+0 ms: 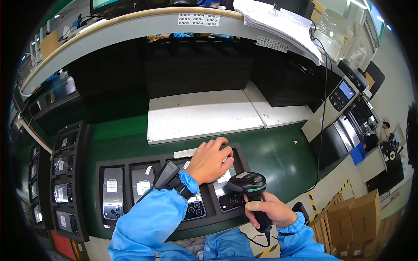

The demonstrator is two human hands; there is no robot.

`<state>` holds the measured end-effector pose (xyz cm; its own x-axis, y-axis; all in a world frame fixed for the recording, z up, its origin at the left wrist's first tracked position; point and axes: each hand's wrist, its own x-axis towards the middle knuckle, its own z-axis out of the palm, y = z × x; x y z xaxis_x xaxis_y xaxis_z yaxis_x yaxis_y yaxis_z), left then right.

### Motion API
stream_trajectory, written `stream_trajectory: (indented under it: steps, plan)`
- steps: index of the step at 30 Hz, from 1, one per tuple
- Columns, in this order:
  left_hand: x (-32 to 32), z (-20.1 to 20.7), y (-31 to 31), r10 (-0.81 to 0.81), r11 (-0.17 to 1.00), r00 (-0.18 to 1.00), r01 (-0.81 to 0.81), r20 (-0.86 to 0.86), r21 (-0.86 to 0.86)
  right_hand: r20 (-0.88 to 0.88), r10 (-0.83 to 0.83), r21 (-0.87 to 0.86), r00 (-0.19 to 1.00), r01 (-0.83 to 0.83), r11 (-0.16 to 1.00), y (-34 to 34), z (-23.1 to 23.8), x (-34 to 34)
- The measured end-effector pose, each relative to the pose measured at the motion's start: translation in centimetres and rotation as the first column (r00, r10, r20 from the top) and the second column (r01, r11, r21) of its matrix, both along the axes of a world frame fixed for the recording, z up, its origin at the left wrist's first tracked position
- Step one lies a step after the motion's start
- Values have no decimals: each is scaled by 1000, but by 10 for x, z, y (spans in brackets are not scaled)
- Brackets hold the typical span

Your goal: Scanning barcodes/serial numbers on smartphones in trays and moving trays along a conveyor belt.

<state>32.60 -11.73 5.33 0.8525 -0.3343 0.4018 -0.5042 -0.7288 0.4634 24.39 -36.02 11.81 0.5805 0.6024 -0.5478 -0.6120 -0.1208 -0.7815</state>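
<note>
My right hand (270, 209) grips the handle of a black barcode scanner (247, 182), its head over the rightmost smartphone (228, 198) in a dark foam tray (126, 164). My left hand (210, 162) rests at the far end of that phone, fingers bent and a little apart beside a small white tab; its fingertips are partly hidden. A black device (167, 175) is strapped to my left wrist. Further left in the tray lie a silver-grey smartphone (113, 198) and a second smartphone (142, 178), both with white labels. My left forearm partly covers another phone (194, 209).
More phone-filled foam trays (65, 174) stand at the left. Beyond the tray are a white platform (204, 115) and a shelf (143, 17) with papers (278, 21). At the right stand a machine with a screen (339, 100), a hanging cable, cardboard boxes (365, 213) and a distant person (384, 128).
</note>
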Motion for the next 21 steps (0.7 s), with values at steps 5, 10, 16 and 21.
stream_trajectory:
  steps: [5, 10, 16, 21]
  plan:
    - [-2, 3, 0, -8, 1000, 1000, 8, 15, -5, 32, -54, -40, 998, 56, 998, 0, 3, 0]
    - [-1, 4, -1, -16, 998, 999, 17, 30, -66, 387, -261, -73, 885, 311, 948, -22, -4, 18]
    - [3, 5, -1, -2, 983, 1000, 1, -6, -183, 759, -238, -282, 606, 636, 718, -57, -55, 85]
    - [4, 2, -1, -2, 976, 1000, -4, -28, -219, 833, -169, -342, 527, 730, 592, -66, -96, 121]
